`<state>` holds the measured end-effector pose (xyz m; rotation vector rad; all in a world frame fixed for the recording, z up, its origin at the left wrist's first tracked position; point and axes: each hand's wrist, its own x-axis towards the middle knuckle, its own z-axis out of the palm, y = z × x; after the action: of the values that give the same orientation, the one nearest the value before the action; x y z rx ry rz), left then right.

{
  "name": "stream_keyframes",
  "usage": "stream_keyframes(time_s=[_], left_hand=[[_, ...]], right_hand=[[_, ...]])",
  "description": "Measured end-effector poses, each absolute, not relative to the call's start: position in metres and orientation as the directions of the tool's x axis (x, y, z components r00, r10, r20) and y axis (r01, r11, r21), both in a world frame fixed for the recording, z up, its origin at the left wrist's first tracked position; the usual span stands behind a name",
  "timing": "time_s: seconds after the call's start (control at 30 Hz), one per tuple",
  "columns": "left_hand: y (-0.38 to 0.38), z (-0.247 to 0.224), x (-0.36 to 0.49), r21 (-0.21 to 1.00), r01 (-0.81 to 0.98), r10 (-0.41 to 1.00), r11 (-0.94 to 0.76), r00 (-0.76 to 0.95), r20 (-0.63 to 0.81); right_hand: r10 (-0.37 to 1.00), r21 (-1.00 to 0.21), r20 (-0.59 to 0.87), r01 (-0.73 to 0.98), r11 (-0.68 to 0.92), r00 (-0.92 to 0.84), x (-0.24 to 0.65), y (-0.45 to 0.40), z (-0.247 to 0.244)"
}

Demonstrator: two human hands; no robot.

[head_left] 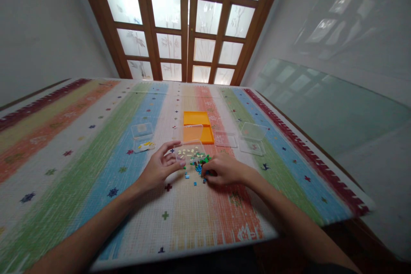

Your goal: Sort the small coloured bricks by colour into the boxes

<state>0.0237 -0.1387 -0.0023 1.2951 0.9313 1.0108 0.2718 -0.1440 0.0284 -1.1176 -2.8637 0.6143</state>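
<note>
Box (pixel 189 144) of cream pieces (pixel 192 150) is gripped by left hand (pixel 157 168); blue pieces (pixel 198 169) toward tablecloth's (pixel 189 222) near edge lie unboxed, right hand's (pixel 225 168) hold unclear.

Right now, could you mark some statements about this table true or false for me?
1. The orange case lies open. True.
2. The left hand is at the clear box with pale pieces. True.
3. The right hand is inside the orange case. False: it is at the blue and green pieces.
4. The box holding yellow pieces is shut. False: its lid stands open.
</note>
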Motion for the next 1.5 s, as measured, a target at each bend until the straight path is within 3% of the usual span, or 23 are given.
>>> stream_keyframes(time_s=[0.53, 0.93, 1.2, 1.5], left_hand=[[-0.137, -0.001, 0.023, 0.998, -0.055, 0.946, -0.002, 0.323, 0.02], [-0.136, -0.001, 0.023, 0.998, -0.057, 0.946, -0.01, 0.324, 0.028], [-0.136, -0.002, 0.023, 0.998, -0.067, 0.942, -0.009, 0.335, 0.031], [-0.135, -0.005, 0.023, 0.998, -0.067, 0.941, -0.016, 0.335, 0.037]], right_hand=[[0.67, -0.263, -0.174, 0.69, 0.674, -0.721, 0.264, -0.147, 0.031], [0.684, -0.316, -0.144, 0.689, 0.653, -0.715, 0.261, -0.148, 0.027], [0.692, -0.231, -0.146, 0.704, 0.671, -0.707, 0.258, -0.147, 0.019], [0.755, -0.306, -0.114, 0.746, 0.592, -0.646, 0.255, -0.149, 0.015]])
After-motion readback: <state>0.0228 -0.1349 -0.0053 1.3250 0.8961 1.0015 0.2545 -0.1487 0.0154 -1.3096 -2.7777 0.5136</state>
